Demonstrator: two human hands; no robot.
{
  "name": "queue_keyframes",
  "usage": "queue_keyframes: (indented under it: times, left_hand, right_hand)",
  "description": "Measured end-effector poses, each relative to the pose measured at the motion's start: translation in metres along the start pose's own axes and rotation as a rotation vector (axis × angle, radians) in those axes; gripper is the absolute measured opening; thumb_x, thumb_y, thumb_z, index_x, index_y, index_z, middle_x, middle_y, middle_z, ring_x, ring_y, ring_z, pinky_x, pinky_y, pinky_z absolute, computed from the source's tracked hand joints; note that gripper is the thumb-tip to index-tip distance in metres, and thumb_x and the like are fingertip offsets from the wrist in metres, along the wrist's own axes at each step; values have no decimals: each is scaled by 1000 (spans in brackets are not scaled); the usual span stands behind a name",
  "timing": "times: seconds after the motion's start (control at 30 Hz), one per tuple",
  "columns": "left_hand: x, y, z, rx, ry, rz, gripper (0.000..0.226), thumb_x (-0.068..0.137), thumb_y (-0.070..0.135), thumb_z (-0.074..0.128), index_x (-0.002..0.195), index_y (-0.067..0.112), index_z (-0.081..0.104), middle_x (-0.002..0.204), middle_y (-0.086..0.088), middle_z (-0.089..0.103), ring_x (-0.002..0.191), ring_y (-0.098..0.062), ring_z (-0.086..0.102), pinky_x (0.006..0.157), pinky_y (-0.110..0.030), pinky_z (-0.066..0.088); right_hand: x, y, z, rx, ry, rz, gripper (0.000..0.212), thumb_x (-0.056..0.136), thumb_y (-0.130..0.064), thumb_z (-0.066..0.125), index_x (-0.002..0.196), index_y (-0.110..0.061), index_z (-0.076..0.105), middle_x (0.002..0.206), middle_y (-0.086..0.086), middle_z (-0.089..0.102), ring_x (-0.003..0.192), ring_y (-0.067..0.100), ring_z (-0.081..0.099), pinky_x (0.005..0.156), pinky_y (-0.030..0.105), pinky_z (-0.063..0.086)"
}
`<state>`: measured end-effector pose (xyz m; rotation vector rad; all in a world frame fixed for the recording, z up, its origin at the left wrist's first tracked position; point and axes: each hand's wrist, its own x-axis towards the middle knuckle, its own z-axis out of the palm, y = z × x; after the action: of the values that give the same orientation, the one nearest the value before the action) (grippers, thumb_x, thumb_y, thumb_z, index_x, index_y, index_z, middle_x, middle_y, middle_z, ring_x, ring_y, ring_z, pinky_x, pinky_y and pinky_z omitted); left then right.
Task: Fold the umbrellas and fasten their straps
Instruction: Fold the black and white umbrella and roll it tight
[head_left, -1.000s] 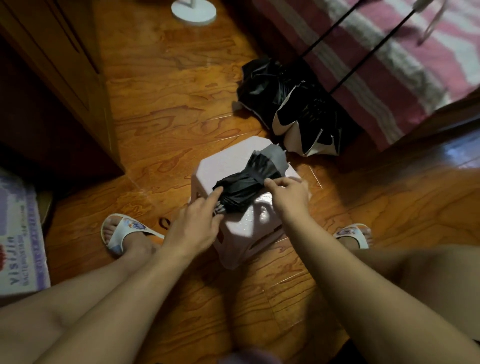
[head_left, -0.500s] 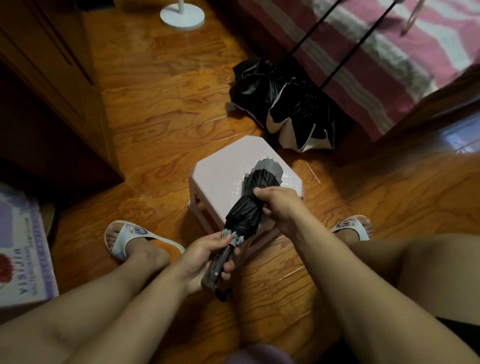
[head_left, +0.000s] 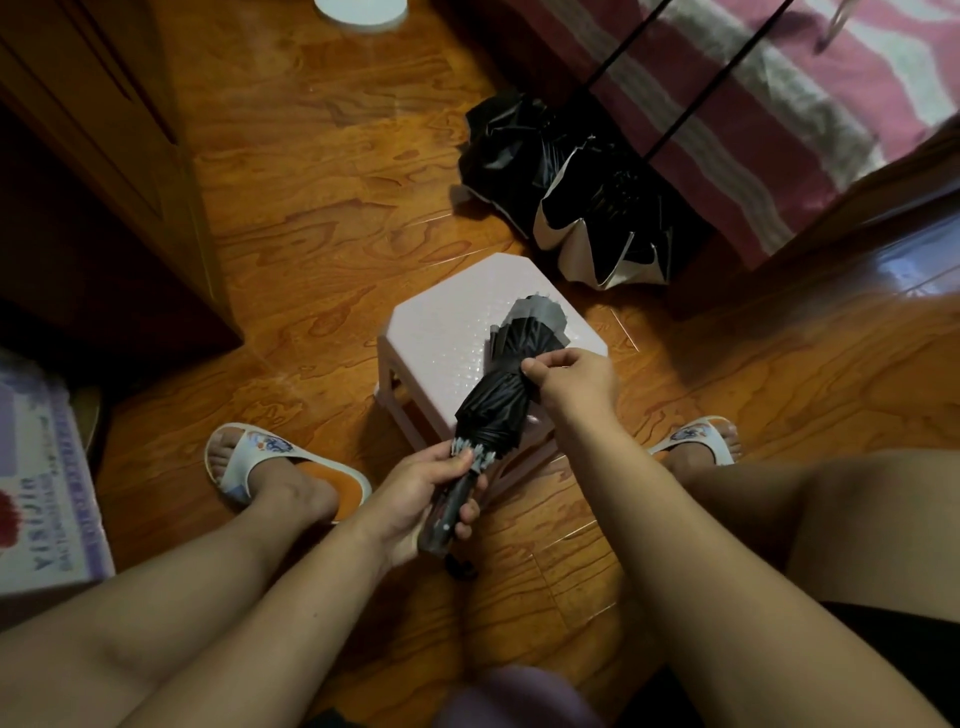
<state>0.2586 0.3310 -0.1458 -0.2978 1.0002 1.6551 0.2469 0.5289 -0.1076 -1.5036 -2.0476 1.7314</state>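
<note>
1. Two hands hold one folded black umbrella, which is tilted above the near corner of the pink plastic stool. The left hand has its fingers curled around the handle. If this grip turns loose, I think the pleats can unwind.
2. The right hand pinches something at the middle of the canopy with thumb and fingers together. It is probably the strap, but I cannot see it well. If the pinch slips, the fabric may puff out again.
3. Farther right, two more umbrellas lie unfolded on the wooden floor beside the striped bed cover. Their long shafts lean there and could catch a foot.
</note>
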Motion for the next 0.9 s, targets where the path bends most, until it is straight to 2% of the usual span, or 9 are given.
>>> queue_keyframes:
  times: [0.07,0.23,0.43,0.5,0.63,0.7,0.77,0.83,0.9]
  left_hand:
    - [-1,2,-2,-18,-13,-15,27,96,20,60,121,12,57,89,-13,60,56,-21,53,44,-27,47]
    - [-1,4,-5,-32,-34,-39,28,97,21,58,122,12,55,89,-13,60,57,-21,54,45,-27,48]
    - [2,4,-10,-36,-44,-42,30,97,22,59,125,11,56,91,-13,60,58,-21,55,45,-27,48]
    - [2,4,-11,-38,-36,-52,30,97,22,59,124,10,56,90,-13,60,58,-21,55,45,-27,47]
    - [-3,13,1,80,52,-14,29,98,18,60,124,9,58,91,-14,67,64,-24,62,49,-30,52]
    - [-6,23,7,364,185,44,24,101,16,60,124,13,59,101,-14,71,76,-22,68,61,-31,58]
    - [-5,37,0,795,382,107,17,100,28,64,115,24,58,108,-6,69,90,-20,66,77,-36,54]
    - [-5,54,-12,1005,498,152,8,100,36,62,103,30,58,103,-4,68,88,-26,63,75,-37,44]
    - [-8,69,-21,1086,543,173,7,104,37,56,103,31,59,103,-5,67,91,-29,63,73,-38,44]
  right_hand:
    - [3,-5,-3,154,-105,102,12,87,-7,78,80,-9,69,90,13,75,79,24,74,68,35,63]
    - [5,-12,-1,108,-196,91,18,88,-6,77,78,-10,63,75,7,66,44,7,61,44,20,49]
    - [8,-11,-14,84,-367,273,27,90,-22,77,100,-3,61,101,18,76,95,32,75,90,49,60]
    - [9,-11,-15,18,-365,258,33,88,-28,80,99,-5,60,98,18,77,94,34,76,93,57,58]
    - [9,-25,-20,-274,-405,212,46,88,-42,77,106,-1,64,95,15,76,84,29,76,84,49,62]
    - [16,-41,-33,-578,-369,15,43,92,-42,72,107,-3,63,101,16,73,86,26,72,80,43,62]
    - [31,-62,-50,-877,-285,-374,41,93,-35,72,122,-10,57,120,15,65,97,26,63,79,39,54]
    - [40,-80,-59,-1102,-374,-734,68,88,-29,77,147,-22,43,145,12,45,123,30,50,94,37,47]
    - [43,-83,-55,-1344,-538,-968,91,83,-34,80,157,-32,26,162,7,22,147,35,24,115,48,35]
